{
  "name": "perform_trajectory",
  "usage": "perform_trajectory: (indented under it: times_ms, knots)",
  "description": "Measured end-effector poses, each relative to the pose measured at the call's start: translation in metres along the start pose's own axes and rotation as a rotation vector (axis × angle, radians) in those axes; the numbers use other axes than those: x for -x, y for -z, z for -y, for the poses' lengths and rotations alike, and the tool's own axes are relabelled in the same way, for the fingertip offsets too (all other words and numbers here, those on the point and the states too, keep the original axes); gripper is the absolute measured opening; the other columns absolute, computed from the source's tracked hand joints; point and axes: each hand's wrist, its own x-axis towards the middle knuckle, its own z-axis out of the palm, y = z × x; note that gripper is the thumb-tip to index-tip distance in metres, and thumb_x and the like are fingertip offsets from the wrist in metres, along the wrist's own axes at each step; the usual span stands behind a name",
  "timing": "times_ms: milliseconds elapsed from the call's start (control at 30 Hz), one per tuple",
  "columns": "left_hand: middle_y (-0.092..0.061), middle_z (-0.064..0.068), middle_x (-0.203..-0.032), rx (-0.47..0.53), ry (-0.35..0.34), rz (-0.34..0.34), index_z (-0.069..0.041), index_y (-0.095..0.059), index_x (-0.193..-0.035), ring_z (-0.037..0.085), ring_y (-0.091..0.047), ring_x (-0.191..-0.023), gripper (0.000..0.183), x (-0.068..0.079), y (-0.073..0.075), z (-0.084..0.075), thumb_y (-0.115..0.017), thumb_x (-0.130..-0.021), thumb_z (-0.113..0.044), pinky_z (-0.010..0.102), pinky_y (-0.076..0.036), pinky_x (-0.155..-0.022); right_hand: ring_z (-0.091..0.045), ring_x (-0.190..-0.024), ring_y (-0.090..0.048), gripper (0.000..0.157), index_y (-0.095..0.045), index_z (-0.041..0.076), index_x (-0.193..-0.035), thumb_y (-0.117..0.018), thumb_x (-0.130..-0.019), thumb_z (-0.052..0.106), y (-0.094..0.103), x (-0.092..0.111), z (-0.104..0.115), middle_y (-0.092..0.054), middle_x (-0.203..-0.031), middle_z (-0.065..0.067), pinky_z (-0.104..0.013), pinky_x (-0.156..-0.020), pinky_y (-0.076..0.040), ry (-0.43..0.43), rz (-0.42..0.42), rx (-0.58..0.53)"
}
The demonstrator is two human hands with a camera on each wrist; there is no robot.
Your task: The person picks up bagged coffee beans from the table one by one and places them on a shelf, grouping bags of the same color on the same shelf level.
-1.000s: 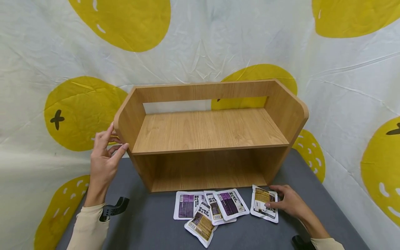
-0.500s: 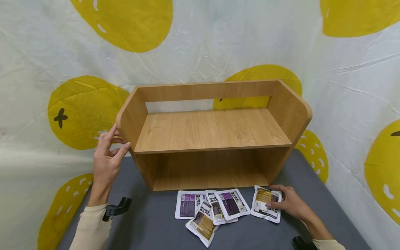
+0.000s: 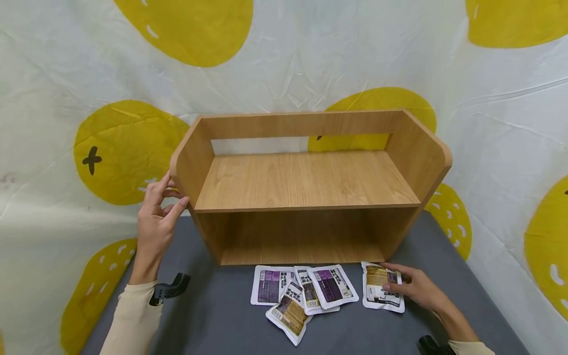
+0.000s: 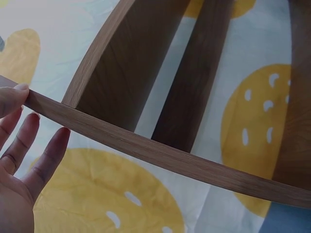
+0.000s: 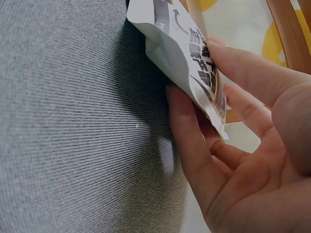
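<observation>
On grey tabletop [image 3: 219,301], just before wooden shelf [image 3: 310,180]: rightmost pouch [image 3: 375,292], pinched along one edge by right hand [image 3: 419,287]. Clamped by left hand [image 3: 155,227]: shelf's left side. Possible pouch slip, through edge-only pinch.

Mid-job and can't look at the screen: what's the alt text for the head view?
A right hand pinches a white-edged pouch beside four other pouches on a grey table. The left hand holds the left side of a two-level wooden shelf behind them.
</observation>
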Motion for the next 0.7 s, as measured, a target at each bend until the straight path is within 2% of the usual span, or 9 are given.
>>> perform_trajectory:
  times_ms: [267, 367, 500, 600, 700]
  knots:
    - [-0.051, -0.006, -0.124, 0.017, 0.009, -0.002, -0.015, -0.047, -0.153, 0.015, -0.06, -0.103, 0.078, -0.0019, 0.0006, 0.0047, -0.066, -0.086, 0.02, 0.01, -0.058, -0.069, -0.015, -0.081, -0.066, 0.072, -0.04, -0.008, -0.151, -0.076, -0.093, 0.017, 0.0004, 0.0014, 0.0009, -0.067, -0.104, -0.019, -0.032, -0.064, -0.062, -0.065, 0.047, -0.113]
    - [-0.052, -0.005, -0.125, 0.038, 0.012, -0.004, -0.015, -0.048, -0.153, 0.015, -0.06, -0.103, 0.076, -0.0034, -0.0007, 0.0042, -0.066, -0.087, 0.019, 0.011, -0.058, -0.071, -0.017, -0.083, -0.068, 0.072, -0.039, -0.007, -0.152, -0.074, -0.094, 0.018, 0.0023, 0.0029, 0.002, -0.065, -0.11, -0.024, -0.034, -0.066, -0.064, -0.083, 0.055, -0.144]
    - [-0.052, -0.003, -0.124, 0.057, 0.015, -0.004, -0.014, -0.049, -0.152, 0.016, -0.06, -0.102, 0.074, -0.0037, -0.0019, 0.0025, -0.066, -0.088, 0.018, 0.011, -0.059, -0.073, -0.019, -0.086, -0.068, 0.07, -0.041, -0.004, -0.152, -0.074, -0.095, 0.02, 0.0033, 0.0058, 0.0034, -0.055, -0.128, -0.032, -0.035, -0.068, -0.064, -0.11, 0.05, -0.166]
    - [-0.052, -0.003, -0.124, 0.056, 0.013, -0.006, -0.013, -0.049, -0.152, 0.015, -0.06, -0.102, 0.073, -0.0025, -0.0022, 0.0021, -0.066, -0.088, 0.018, 0.011, -0.059, -0.073, -0.019, -0.087, -0.067, 0.067, -0.045, -0.003, -0.15, -0.075, -0.094, 0.02, 0.0028, 0.0071, 0.0034, -0.052, -0.134, -0.032, -0.034, -0.069, -0.064, -0.136, 0.037, -0.178]
    - [-0.052, -0.002, -0.124, 0.067, 0.009, -0.008, -0.012, -0.05, -0.151, 0.015, -0.06, -0.101, 0.073, -0.001, -0.0027, 0.0028, -0.066, -0.087, 0.019, 0.011, -0.058, -0.072, -0.018, -0.086, -0.066, 0.065, -0.048, -0.002, -0.148, -0.076, -0.093, 0.019, 0.0017, 0.0081, 0.0025, -0.055, -0.132, -0.029, -0.033, -0.069, -0.064, -0.152, 0.026, -0.182]
